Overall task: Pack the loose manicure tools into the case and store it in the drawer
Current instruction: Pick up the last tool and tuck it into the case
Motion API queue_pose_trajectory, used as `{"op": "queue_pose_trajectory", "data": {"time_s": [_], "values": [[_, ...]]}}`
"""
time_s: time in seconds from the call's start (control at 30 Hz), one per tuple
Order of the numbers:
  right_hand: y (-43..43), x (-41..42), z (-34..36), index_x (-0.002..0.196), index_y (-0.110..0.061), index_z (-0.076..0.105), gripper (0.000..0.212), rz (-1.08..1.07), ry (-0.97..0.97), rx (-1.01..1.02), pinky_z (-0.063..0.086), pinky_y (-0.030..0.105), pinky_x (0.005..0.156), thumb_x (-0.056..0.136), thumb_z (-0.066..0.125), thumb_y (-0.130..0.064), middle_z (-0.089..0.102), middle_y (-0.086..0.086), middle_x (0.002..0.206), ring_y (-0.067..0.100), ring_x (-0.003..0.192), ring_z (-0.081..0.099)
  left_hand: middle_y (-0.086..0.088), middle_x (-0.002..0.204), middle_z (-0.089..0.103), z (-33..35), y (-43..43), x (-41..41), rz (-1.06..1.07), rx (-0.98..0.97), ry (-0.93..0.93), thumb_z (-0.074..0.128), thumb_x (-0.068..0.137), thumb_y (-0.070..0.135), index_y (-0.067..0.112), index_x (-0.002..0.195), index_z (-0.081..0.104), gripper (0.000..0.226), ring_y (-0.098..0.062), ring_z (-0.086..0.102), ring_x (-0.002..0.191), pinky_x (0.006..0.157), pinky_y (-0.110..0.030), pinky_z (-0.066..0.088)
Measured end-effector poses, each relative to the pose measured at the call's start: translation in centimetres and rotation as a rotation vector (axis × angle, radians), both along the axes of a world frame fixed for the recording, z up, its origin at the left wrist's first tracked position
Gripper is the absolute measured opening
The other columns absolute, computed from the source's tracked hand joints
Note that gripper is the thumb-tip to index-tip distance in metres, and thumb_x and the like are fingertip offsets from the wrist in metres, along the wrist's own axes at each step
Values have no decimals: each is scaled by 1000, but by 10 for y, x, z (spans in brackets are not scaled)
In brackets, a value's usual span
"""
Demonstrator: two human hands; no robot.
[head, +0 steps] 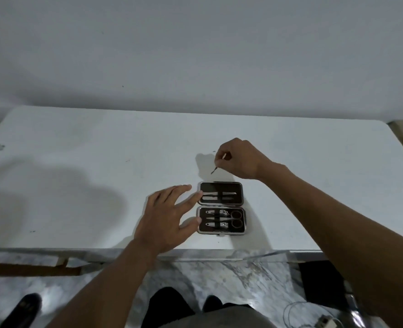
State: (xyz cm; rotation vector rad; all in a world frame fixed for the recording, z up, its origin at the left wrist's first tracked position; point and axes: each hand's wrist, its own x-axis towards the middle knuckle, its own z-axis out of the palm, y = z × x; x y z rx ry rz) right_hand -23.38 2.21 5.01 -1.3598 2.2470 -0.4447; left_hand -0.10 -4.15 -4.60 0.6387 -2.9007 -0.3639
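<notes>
Nearest us lies a marbled floor (219,275), with a dark shoe (25,306) at lower left and a looped cable (297,313) at lower right. Above it runs the front edge of a white table (77,162). On the table we see the left hand (165,221), fingers spread and straight, holding nothing; its thumb and one fingertip meet the left edge of the case (220,207). The case lies open and flat near the table's front edge. Its near half holds scissors (233,218) and two clippers (216,212) under a strap; its far half holds two slim metal tools (219,193). Just beyond the case, the right hand (240,159) hangs above the table, its fingertips pinching a thin tool (216,167) that points down at a slant. A plain wall (195,43) closes the scene.
</notes>
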Motion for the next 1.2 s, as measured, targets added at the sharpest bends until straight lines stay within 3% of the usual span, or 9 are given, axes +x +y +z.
{"op": "queue_pose_trajectory", "data": {"time_s": [0.27, 0.4, 0.53, 0.67, 0.93, 1.2], "values": [[57, -5, -21, 95, -17, 75, 14, -126, -73, -20, 43, 11, 72, 86, 64, -15, 74, -1, 94, 8, 82, 63, 8, 145, 46, -2, 1, 1, 3, -17, 19, 48, 87, 57, 40, 141, 44, 56, -15, 40, 133, 105, -42, 32], [66, -2, -26, 95, -16, 73, 13, -157, -15, -64, 51, 29, 87, 86, 64, -14, 74, 2, 96, 17, 88, 65, 7, 145, 45, -4, 0, 1, -17, -25, 22, 48, 88, 56, 38, 142, 44, 57, -17, 41, 133, 104, -43, 32], [75, 1, -36, 94, -17, 74, 13, -125, 86, -112, 44, 27, 76, 87, 63, -13, 71, 1, 94, 18, 79, 59, 4, 144, 48, -8, -1, 1, -23, -45, 52, 50, 88, 54, 36, 141, 47, 56, -18, 44, 132, 103, -42, 34], [84, 3, -38, 91, -14, 75, 10, -243, 105, -325, 47, 27, 76, 84, 68, -13, 71, 2, 91, 15, 75, 59, 1, 144, 49, -9, -1, 0, -34, -32, 75, 49, 88, 53, 34, 141, 48, 56, -20, 44, 132, 104, -44, 35], [90, 7, -45, 96, -6, 75, 21, 63, 326, -248, 53, 39, 77, 84, 60, 2, 69, 15, 94, 37, 89, 63, 0, 144, 50, -7, -1, 1, -39, -28, 92, 47, 90, 53, 32, 141, 48, 55, -21, 45, 131, 103, -44, 35], [93, 7, -44, 103, -10, 73, 28, 48, 354, -176, 54, 38, 76, 86, 53, 1, 66, 13, 100, 36, 90, 64, 2, 145, 48, -8, 0, 2, -26, -11, 83, 47, 90, 54, 35, 142, 46, 55, -20, 43, 133, 105, -46, 34]]}}
